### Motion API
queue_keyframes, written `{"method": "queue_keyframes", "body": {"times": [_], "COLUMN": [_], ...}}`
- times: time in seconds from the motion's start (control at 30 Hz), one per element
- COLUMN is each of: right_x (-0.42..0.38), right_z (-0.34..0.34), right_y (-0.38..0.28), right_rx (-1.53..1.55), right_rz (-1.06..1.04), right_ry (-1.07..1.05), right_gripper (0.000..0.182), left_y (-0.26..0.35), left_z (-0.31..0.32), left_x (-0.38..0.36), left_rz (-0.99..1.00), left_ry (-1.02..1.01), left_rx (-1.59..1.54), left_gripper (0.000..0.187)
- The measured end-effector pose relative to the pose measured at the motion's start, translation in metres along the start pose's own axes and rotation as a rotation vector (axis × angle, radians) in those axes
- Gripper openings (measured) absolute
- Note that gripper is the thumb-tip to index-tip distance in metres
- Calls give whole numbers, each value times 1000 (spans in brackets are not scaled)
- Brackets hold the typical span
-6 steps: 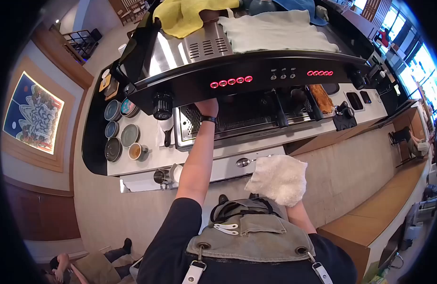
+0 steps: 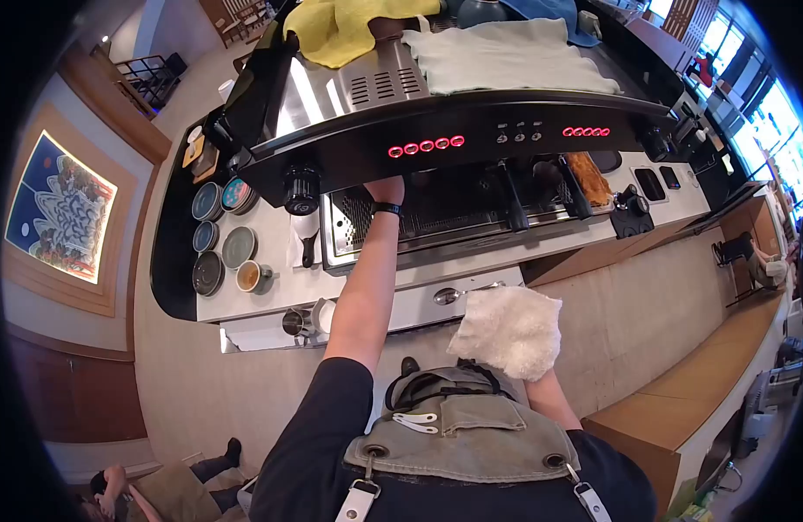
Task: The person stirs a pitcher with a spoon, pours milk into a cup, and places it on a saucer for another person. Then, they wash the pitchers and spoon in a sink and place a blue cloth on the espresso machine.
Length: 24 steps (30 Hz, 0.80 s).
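White cloth (image 2: 508,331) covers the person's right hand (image 2: 534,370), bunched up over the fingers near the chest, just in front of the lower shelf of the counter (image 2: 471,261). The hand itself is hidden under the cloth, so only the forearm shows, but the cloth is clearly held in that hand. A spoon (image 2: 454,294) lies on the shelf just beside the cloth's upper edge.

The left hand (image 2: 386,189) reaches up under the front edge of the coffee machine (image 2: 436,113), below the row of red lights (image 2: 426,146). Its fingers are tucked out of sight beneath the machine, so one cannot tell whether they grip anything. A dark watch (image 2: 386,209) sits on that wrist, above the drip tray (image 2: 367,226).

On top of the machine lie a yellow cloth (image 2: 332,30) and a pale green cloth (image 2: 506,56). To the left on the counter stand several small saucers (image 2: 219,235) and a cup (image 2: 249,277). A small metal jug (image 2: 295,324) stands on the lower shelf near the left elbow.
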State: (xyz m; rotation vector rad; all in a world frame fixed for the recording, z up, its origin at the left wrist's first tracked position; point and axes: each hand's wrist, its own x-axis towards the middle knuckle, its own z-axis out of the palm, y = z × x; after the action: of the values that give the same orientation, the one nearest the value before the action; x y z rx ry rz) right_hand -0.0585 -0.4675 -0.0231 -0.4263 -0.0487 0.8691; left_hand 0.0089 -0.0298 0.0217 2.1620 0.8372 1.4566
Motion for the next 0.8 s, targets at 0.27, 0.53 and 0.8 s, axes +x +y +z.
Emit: {"method": "queue_keyframes", "body": {"times": [0.27,0.53,0.8], "right_x": [-8,2,5], "right_z": [3,6,26], "right_y": [1,4,9], "right_rx": [48,50,75], "right_rz": [3,40,77], "right_ry": [-4,-32,-45], "right_gripper": [69,70,72], "left_y": [4,0,0], "left_z": [-5,-1,-1], "left_x": [6,8,7], "left_rz": [-6,77,142], "left_ry": [-28,89,103], "left_rx": [-108,-71,-14], "left_gripper": [23,20,18]}}
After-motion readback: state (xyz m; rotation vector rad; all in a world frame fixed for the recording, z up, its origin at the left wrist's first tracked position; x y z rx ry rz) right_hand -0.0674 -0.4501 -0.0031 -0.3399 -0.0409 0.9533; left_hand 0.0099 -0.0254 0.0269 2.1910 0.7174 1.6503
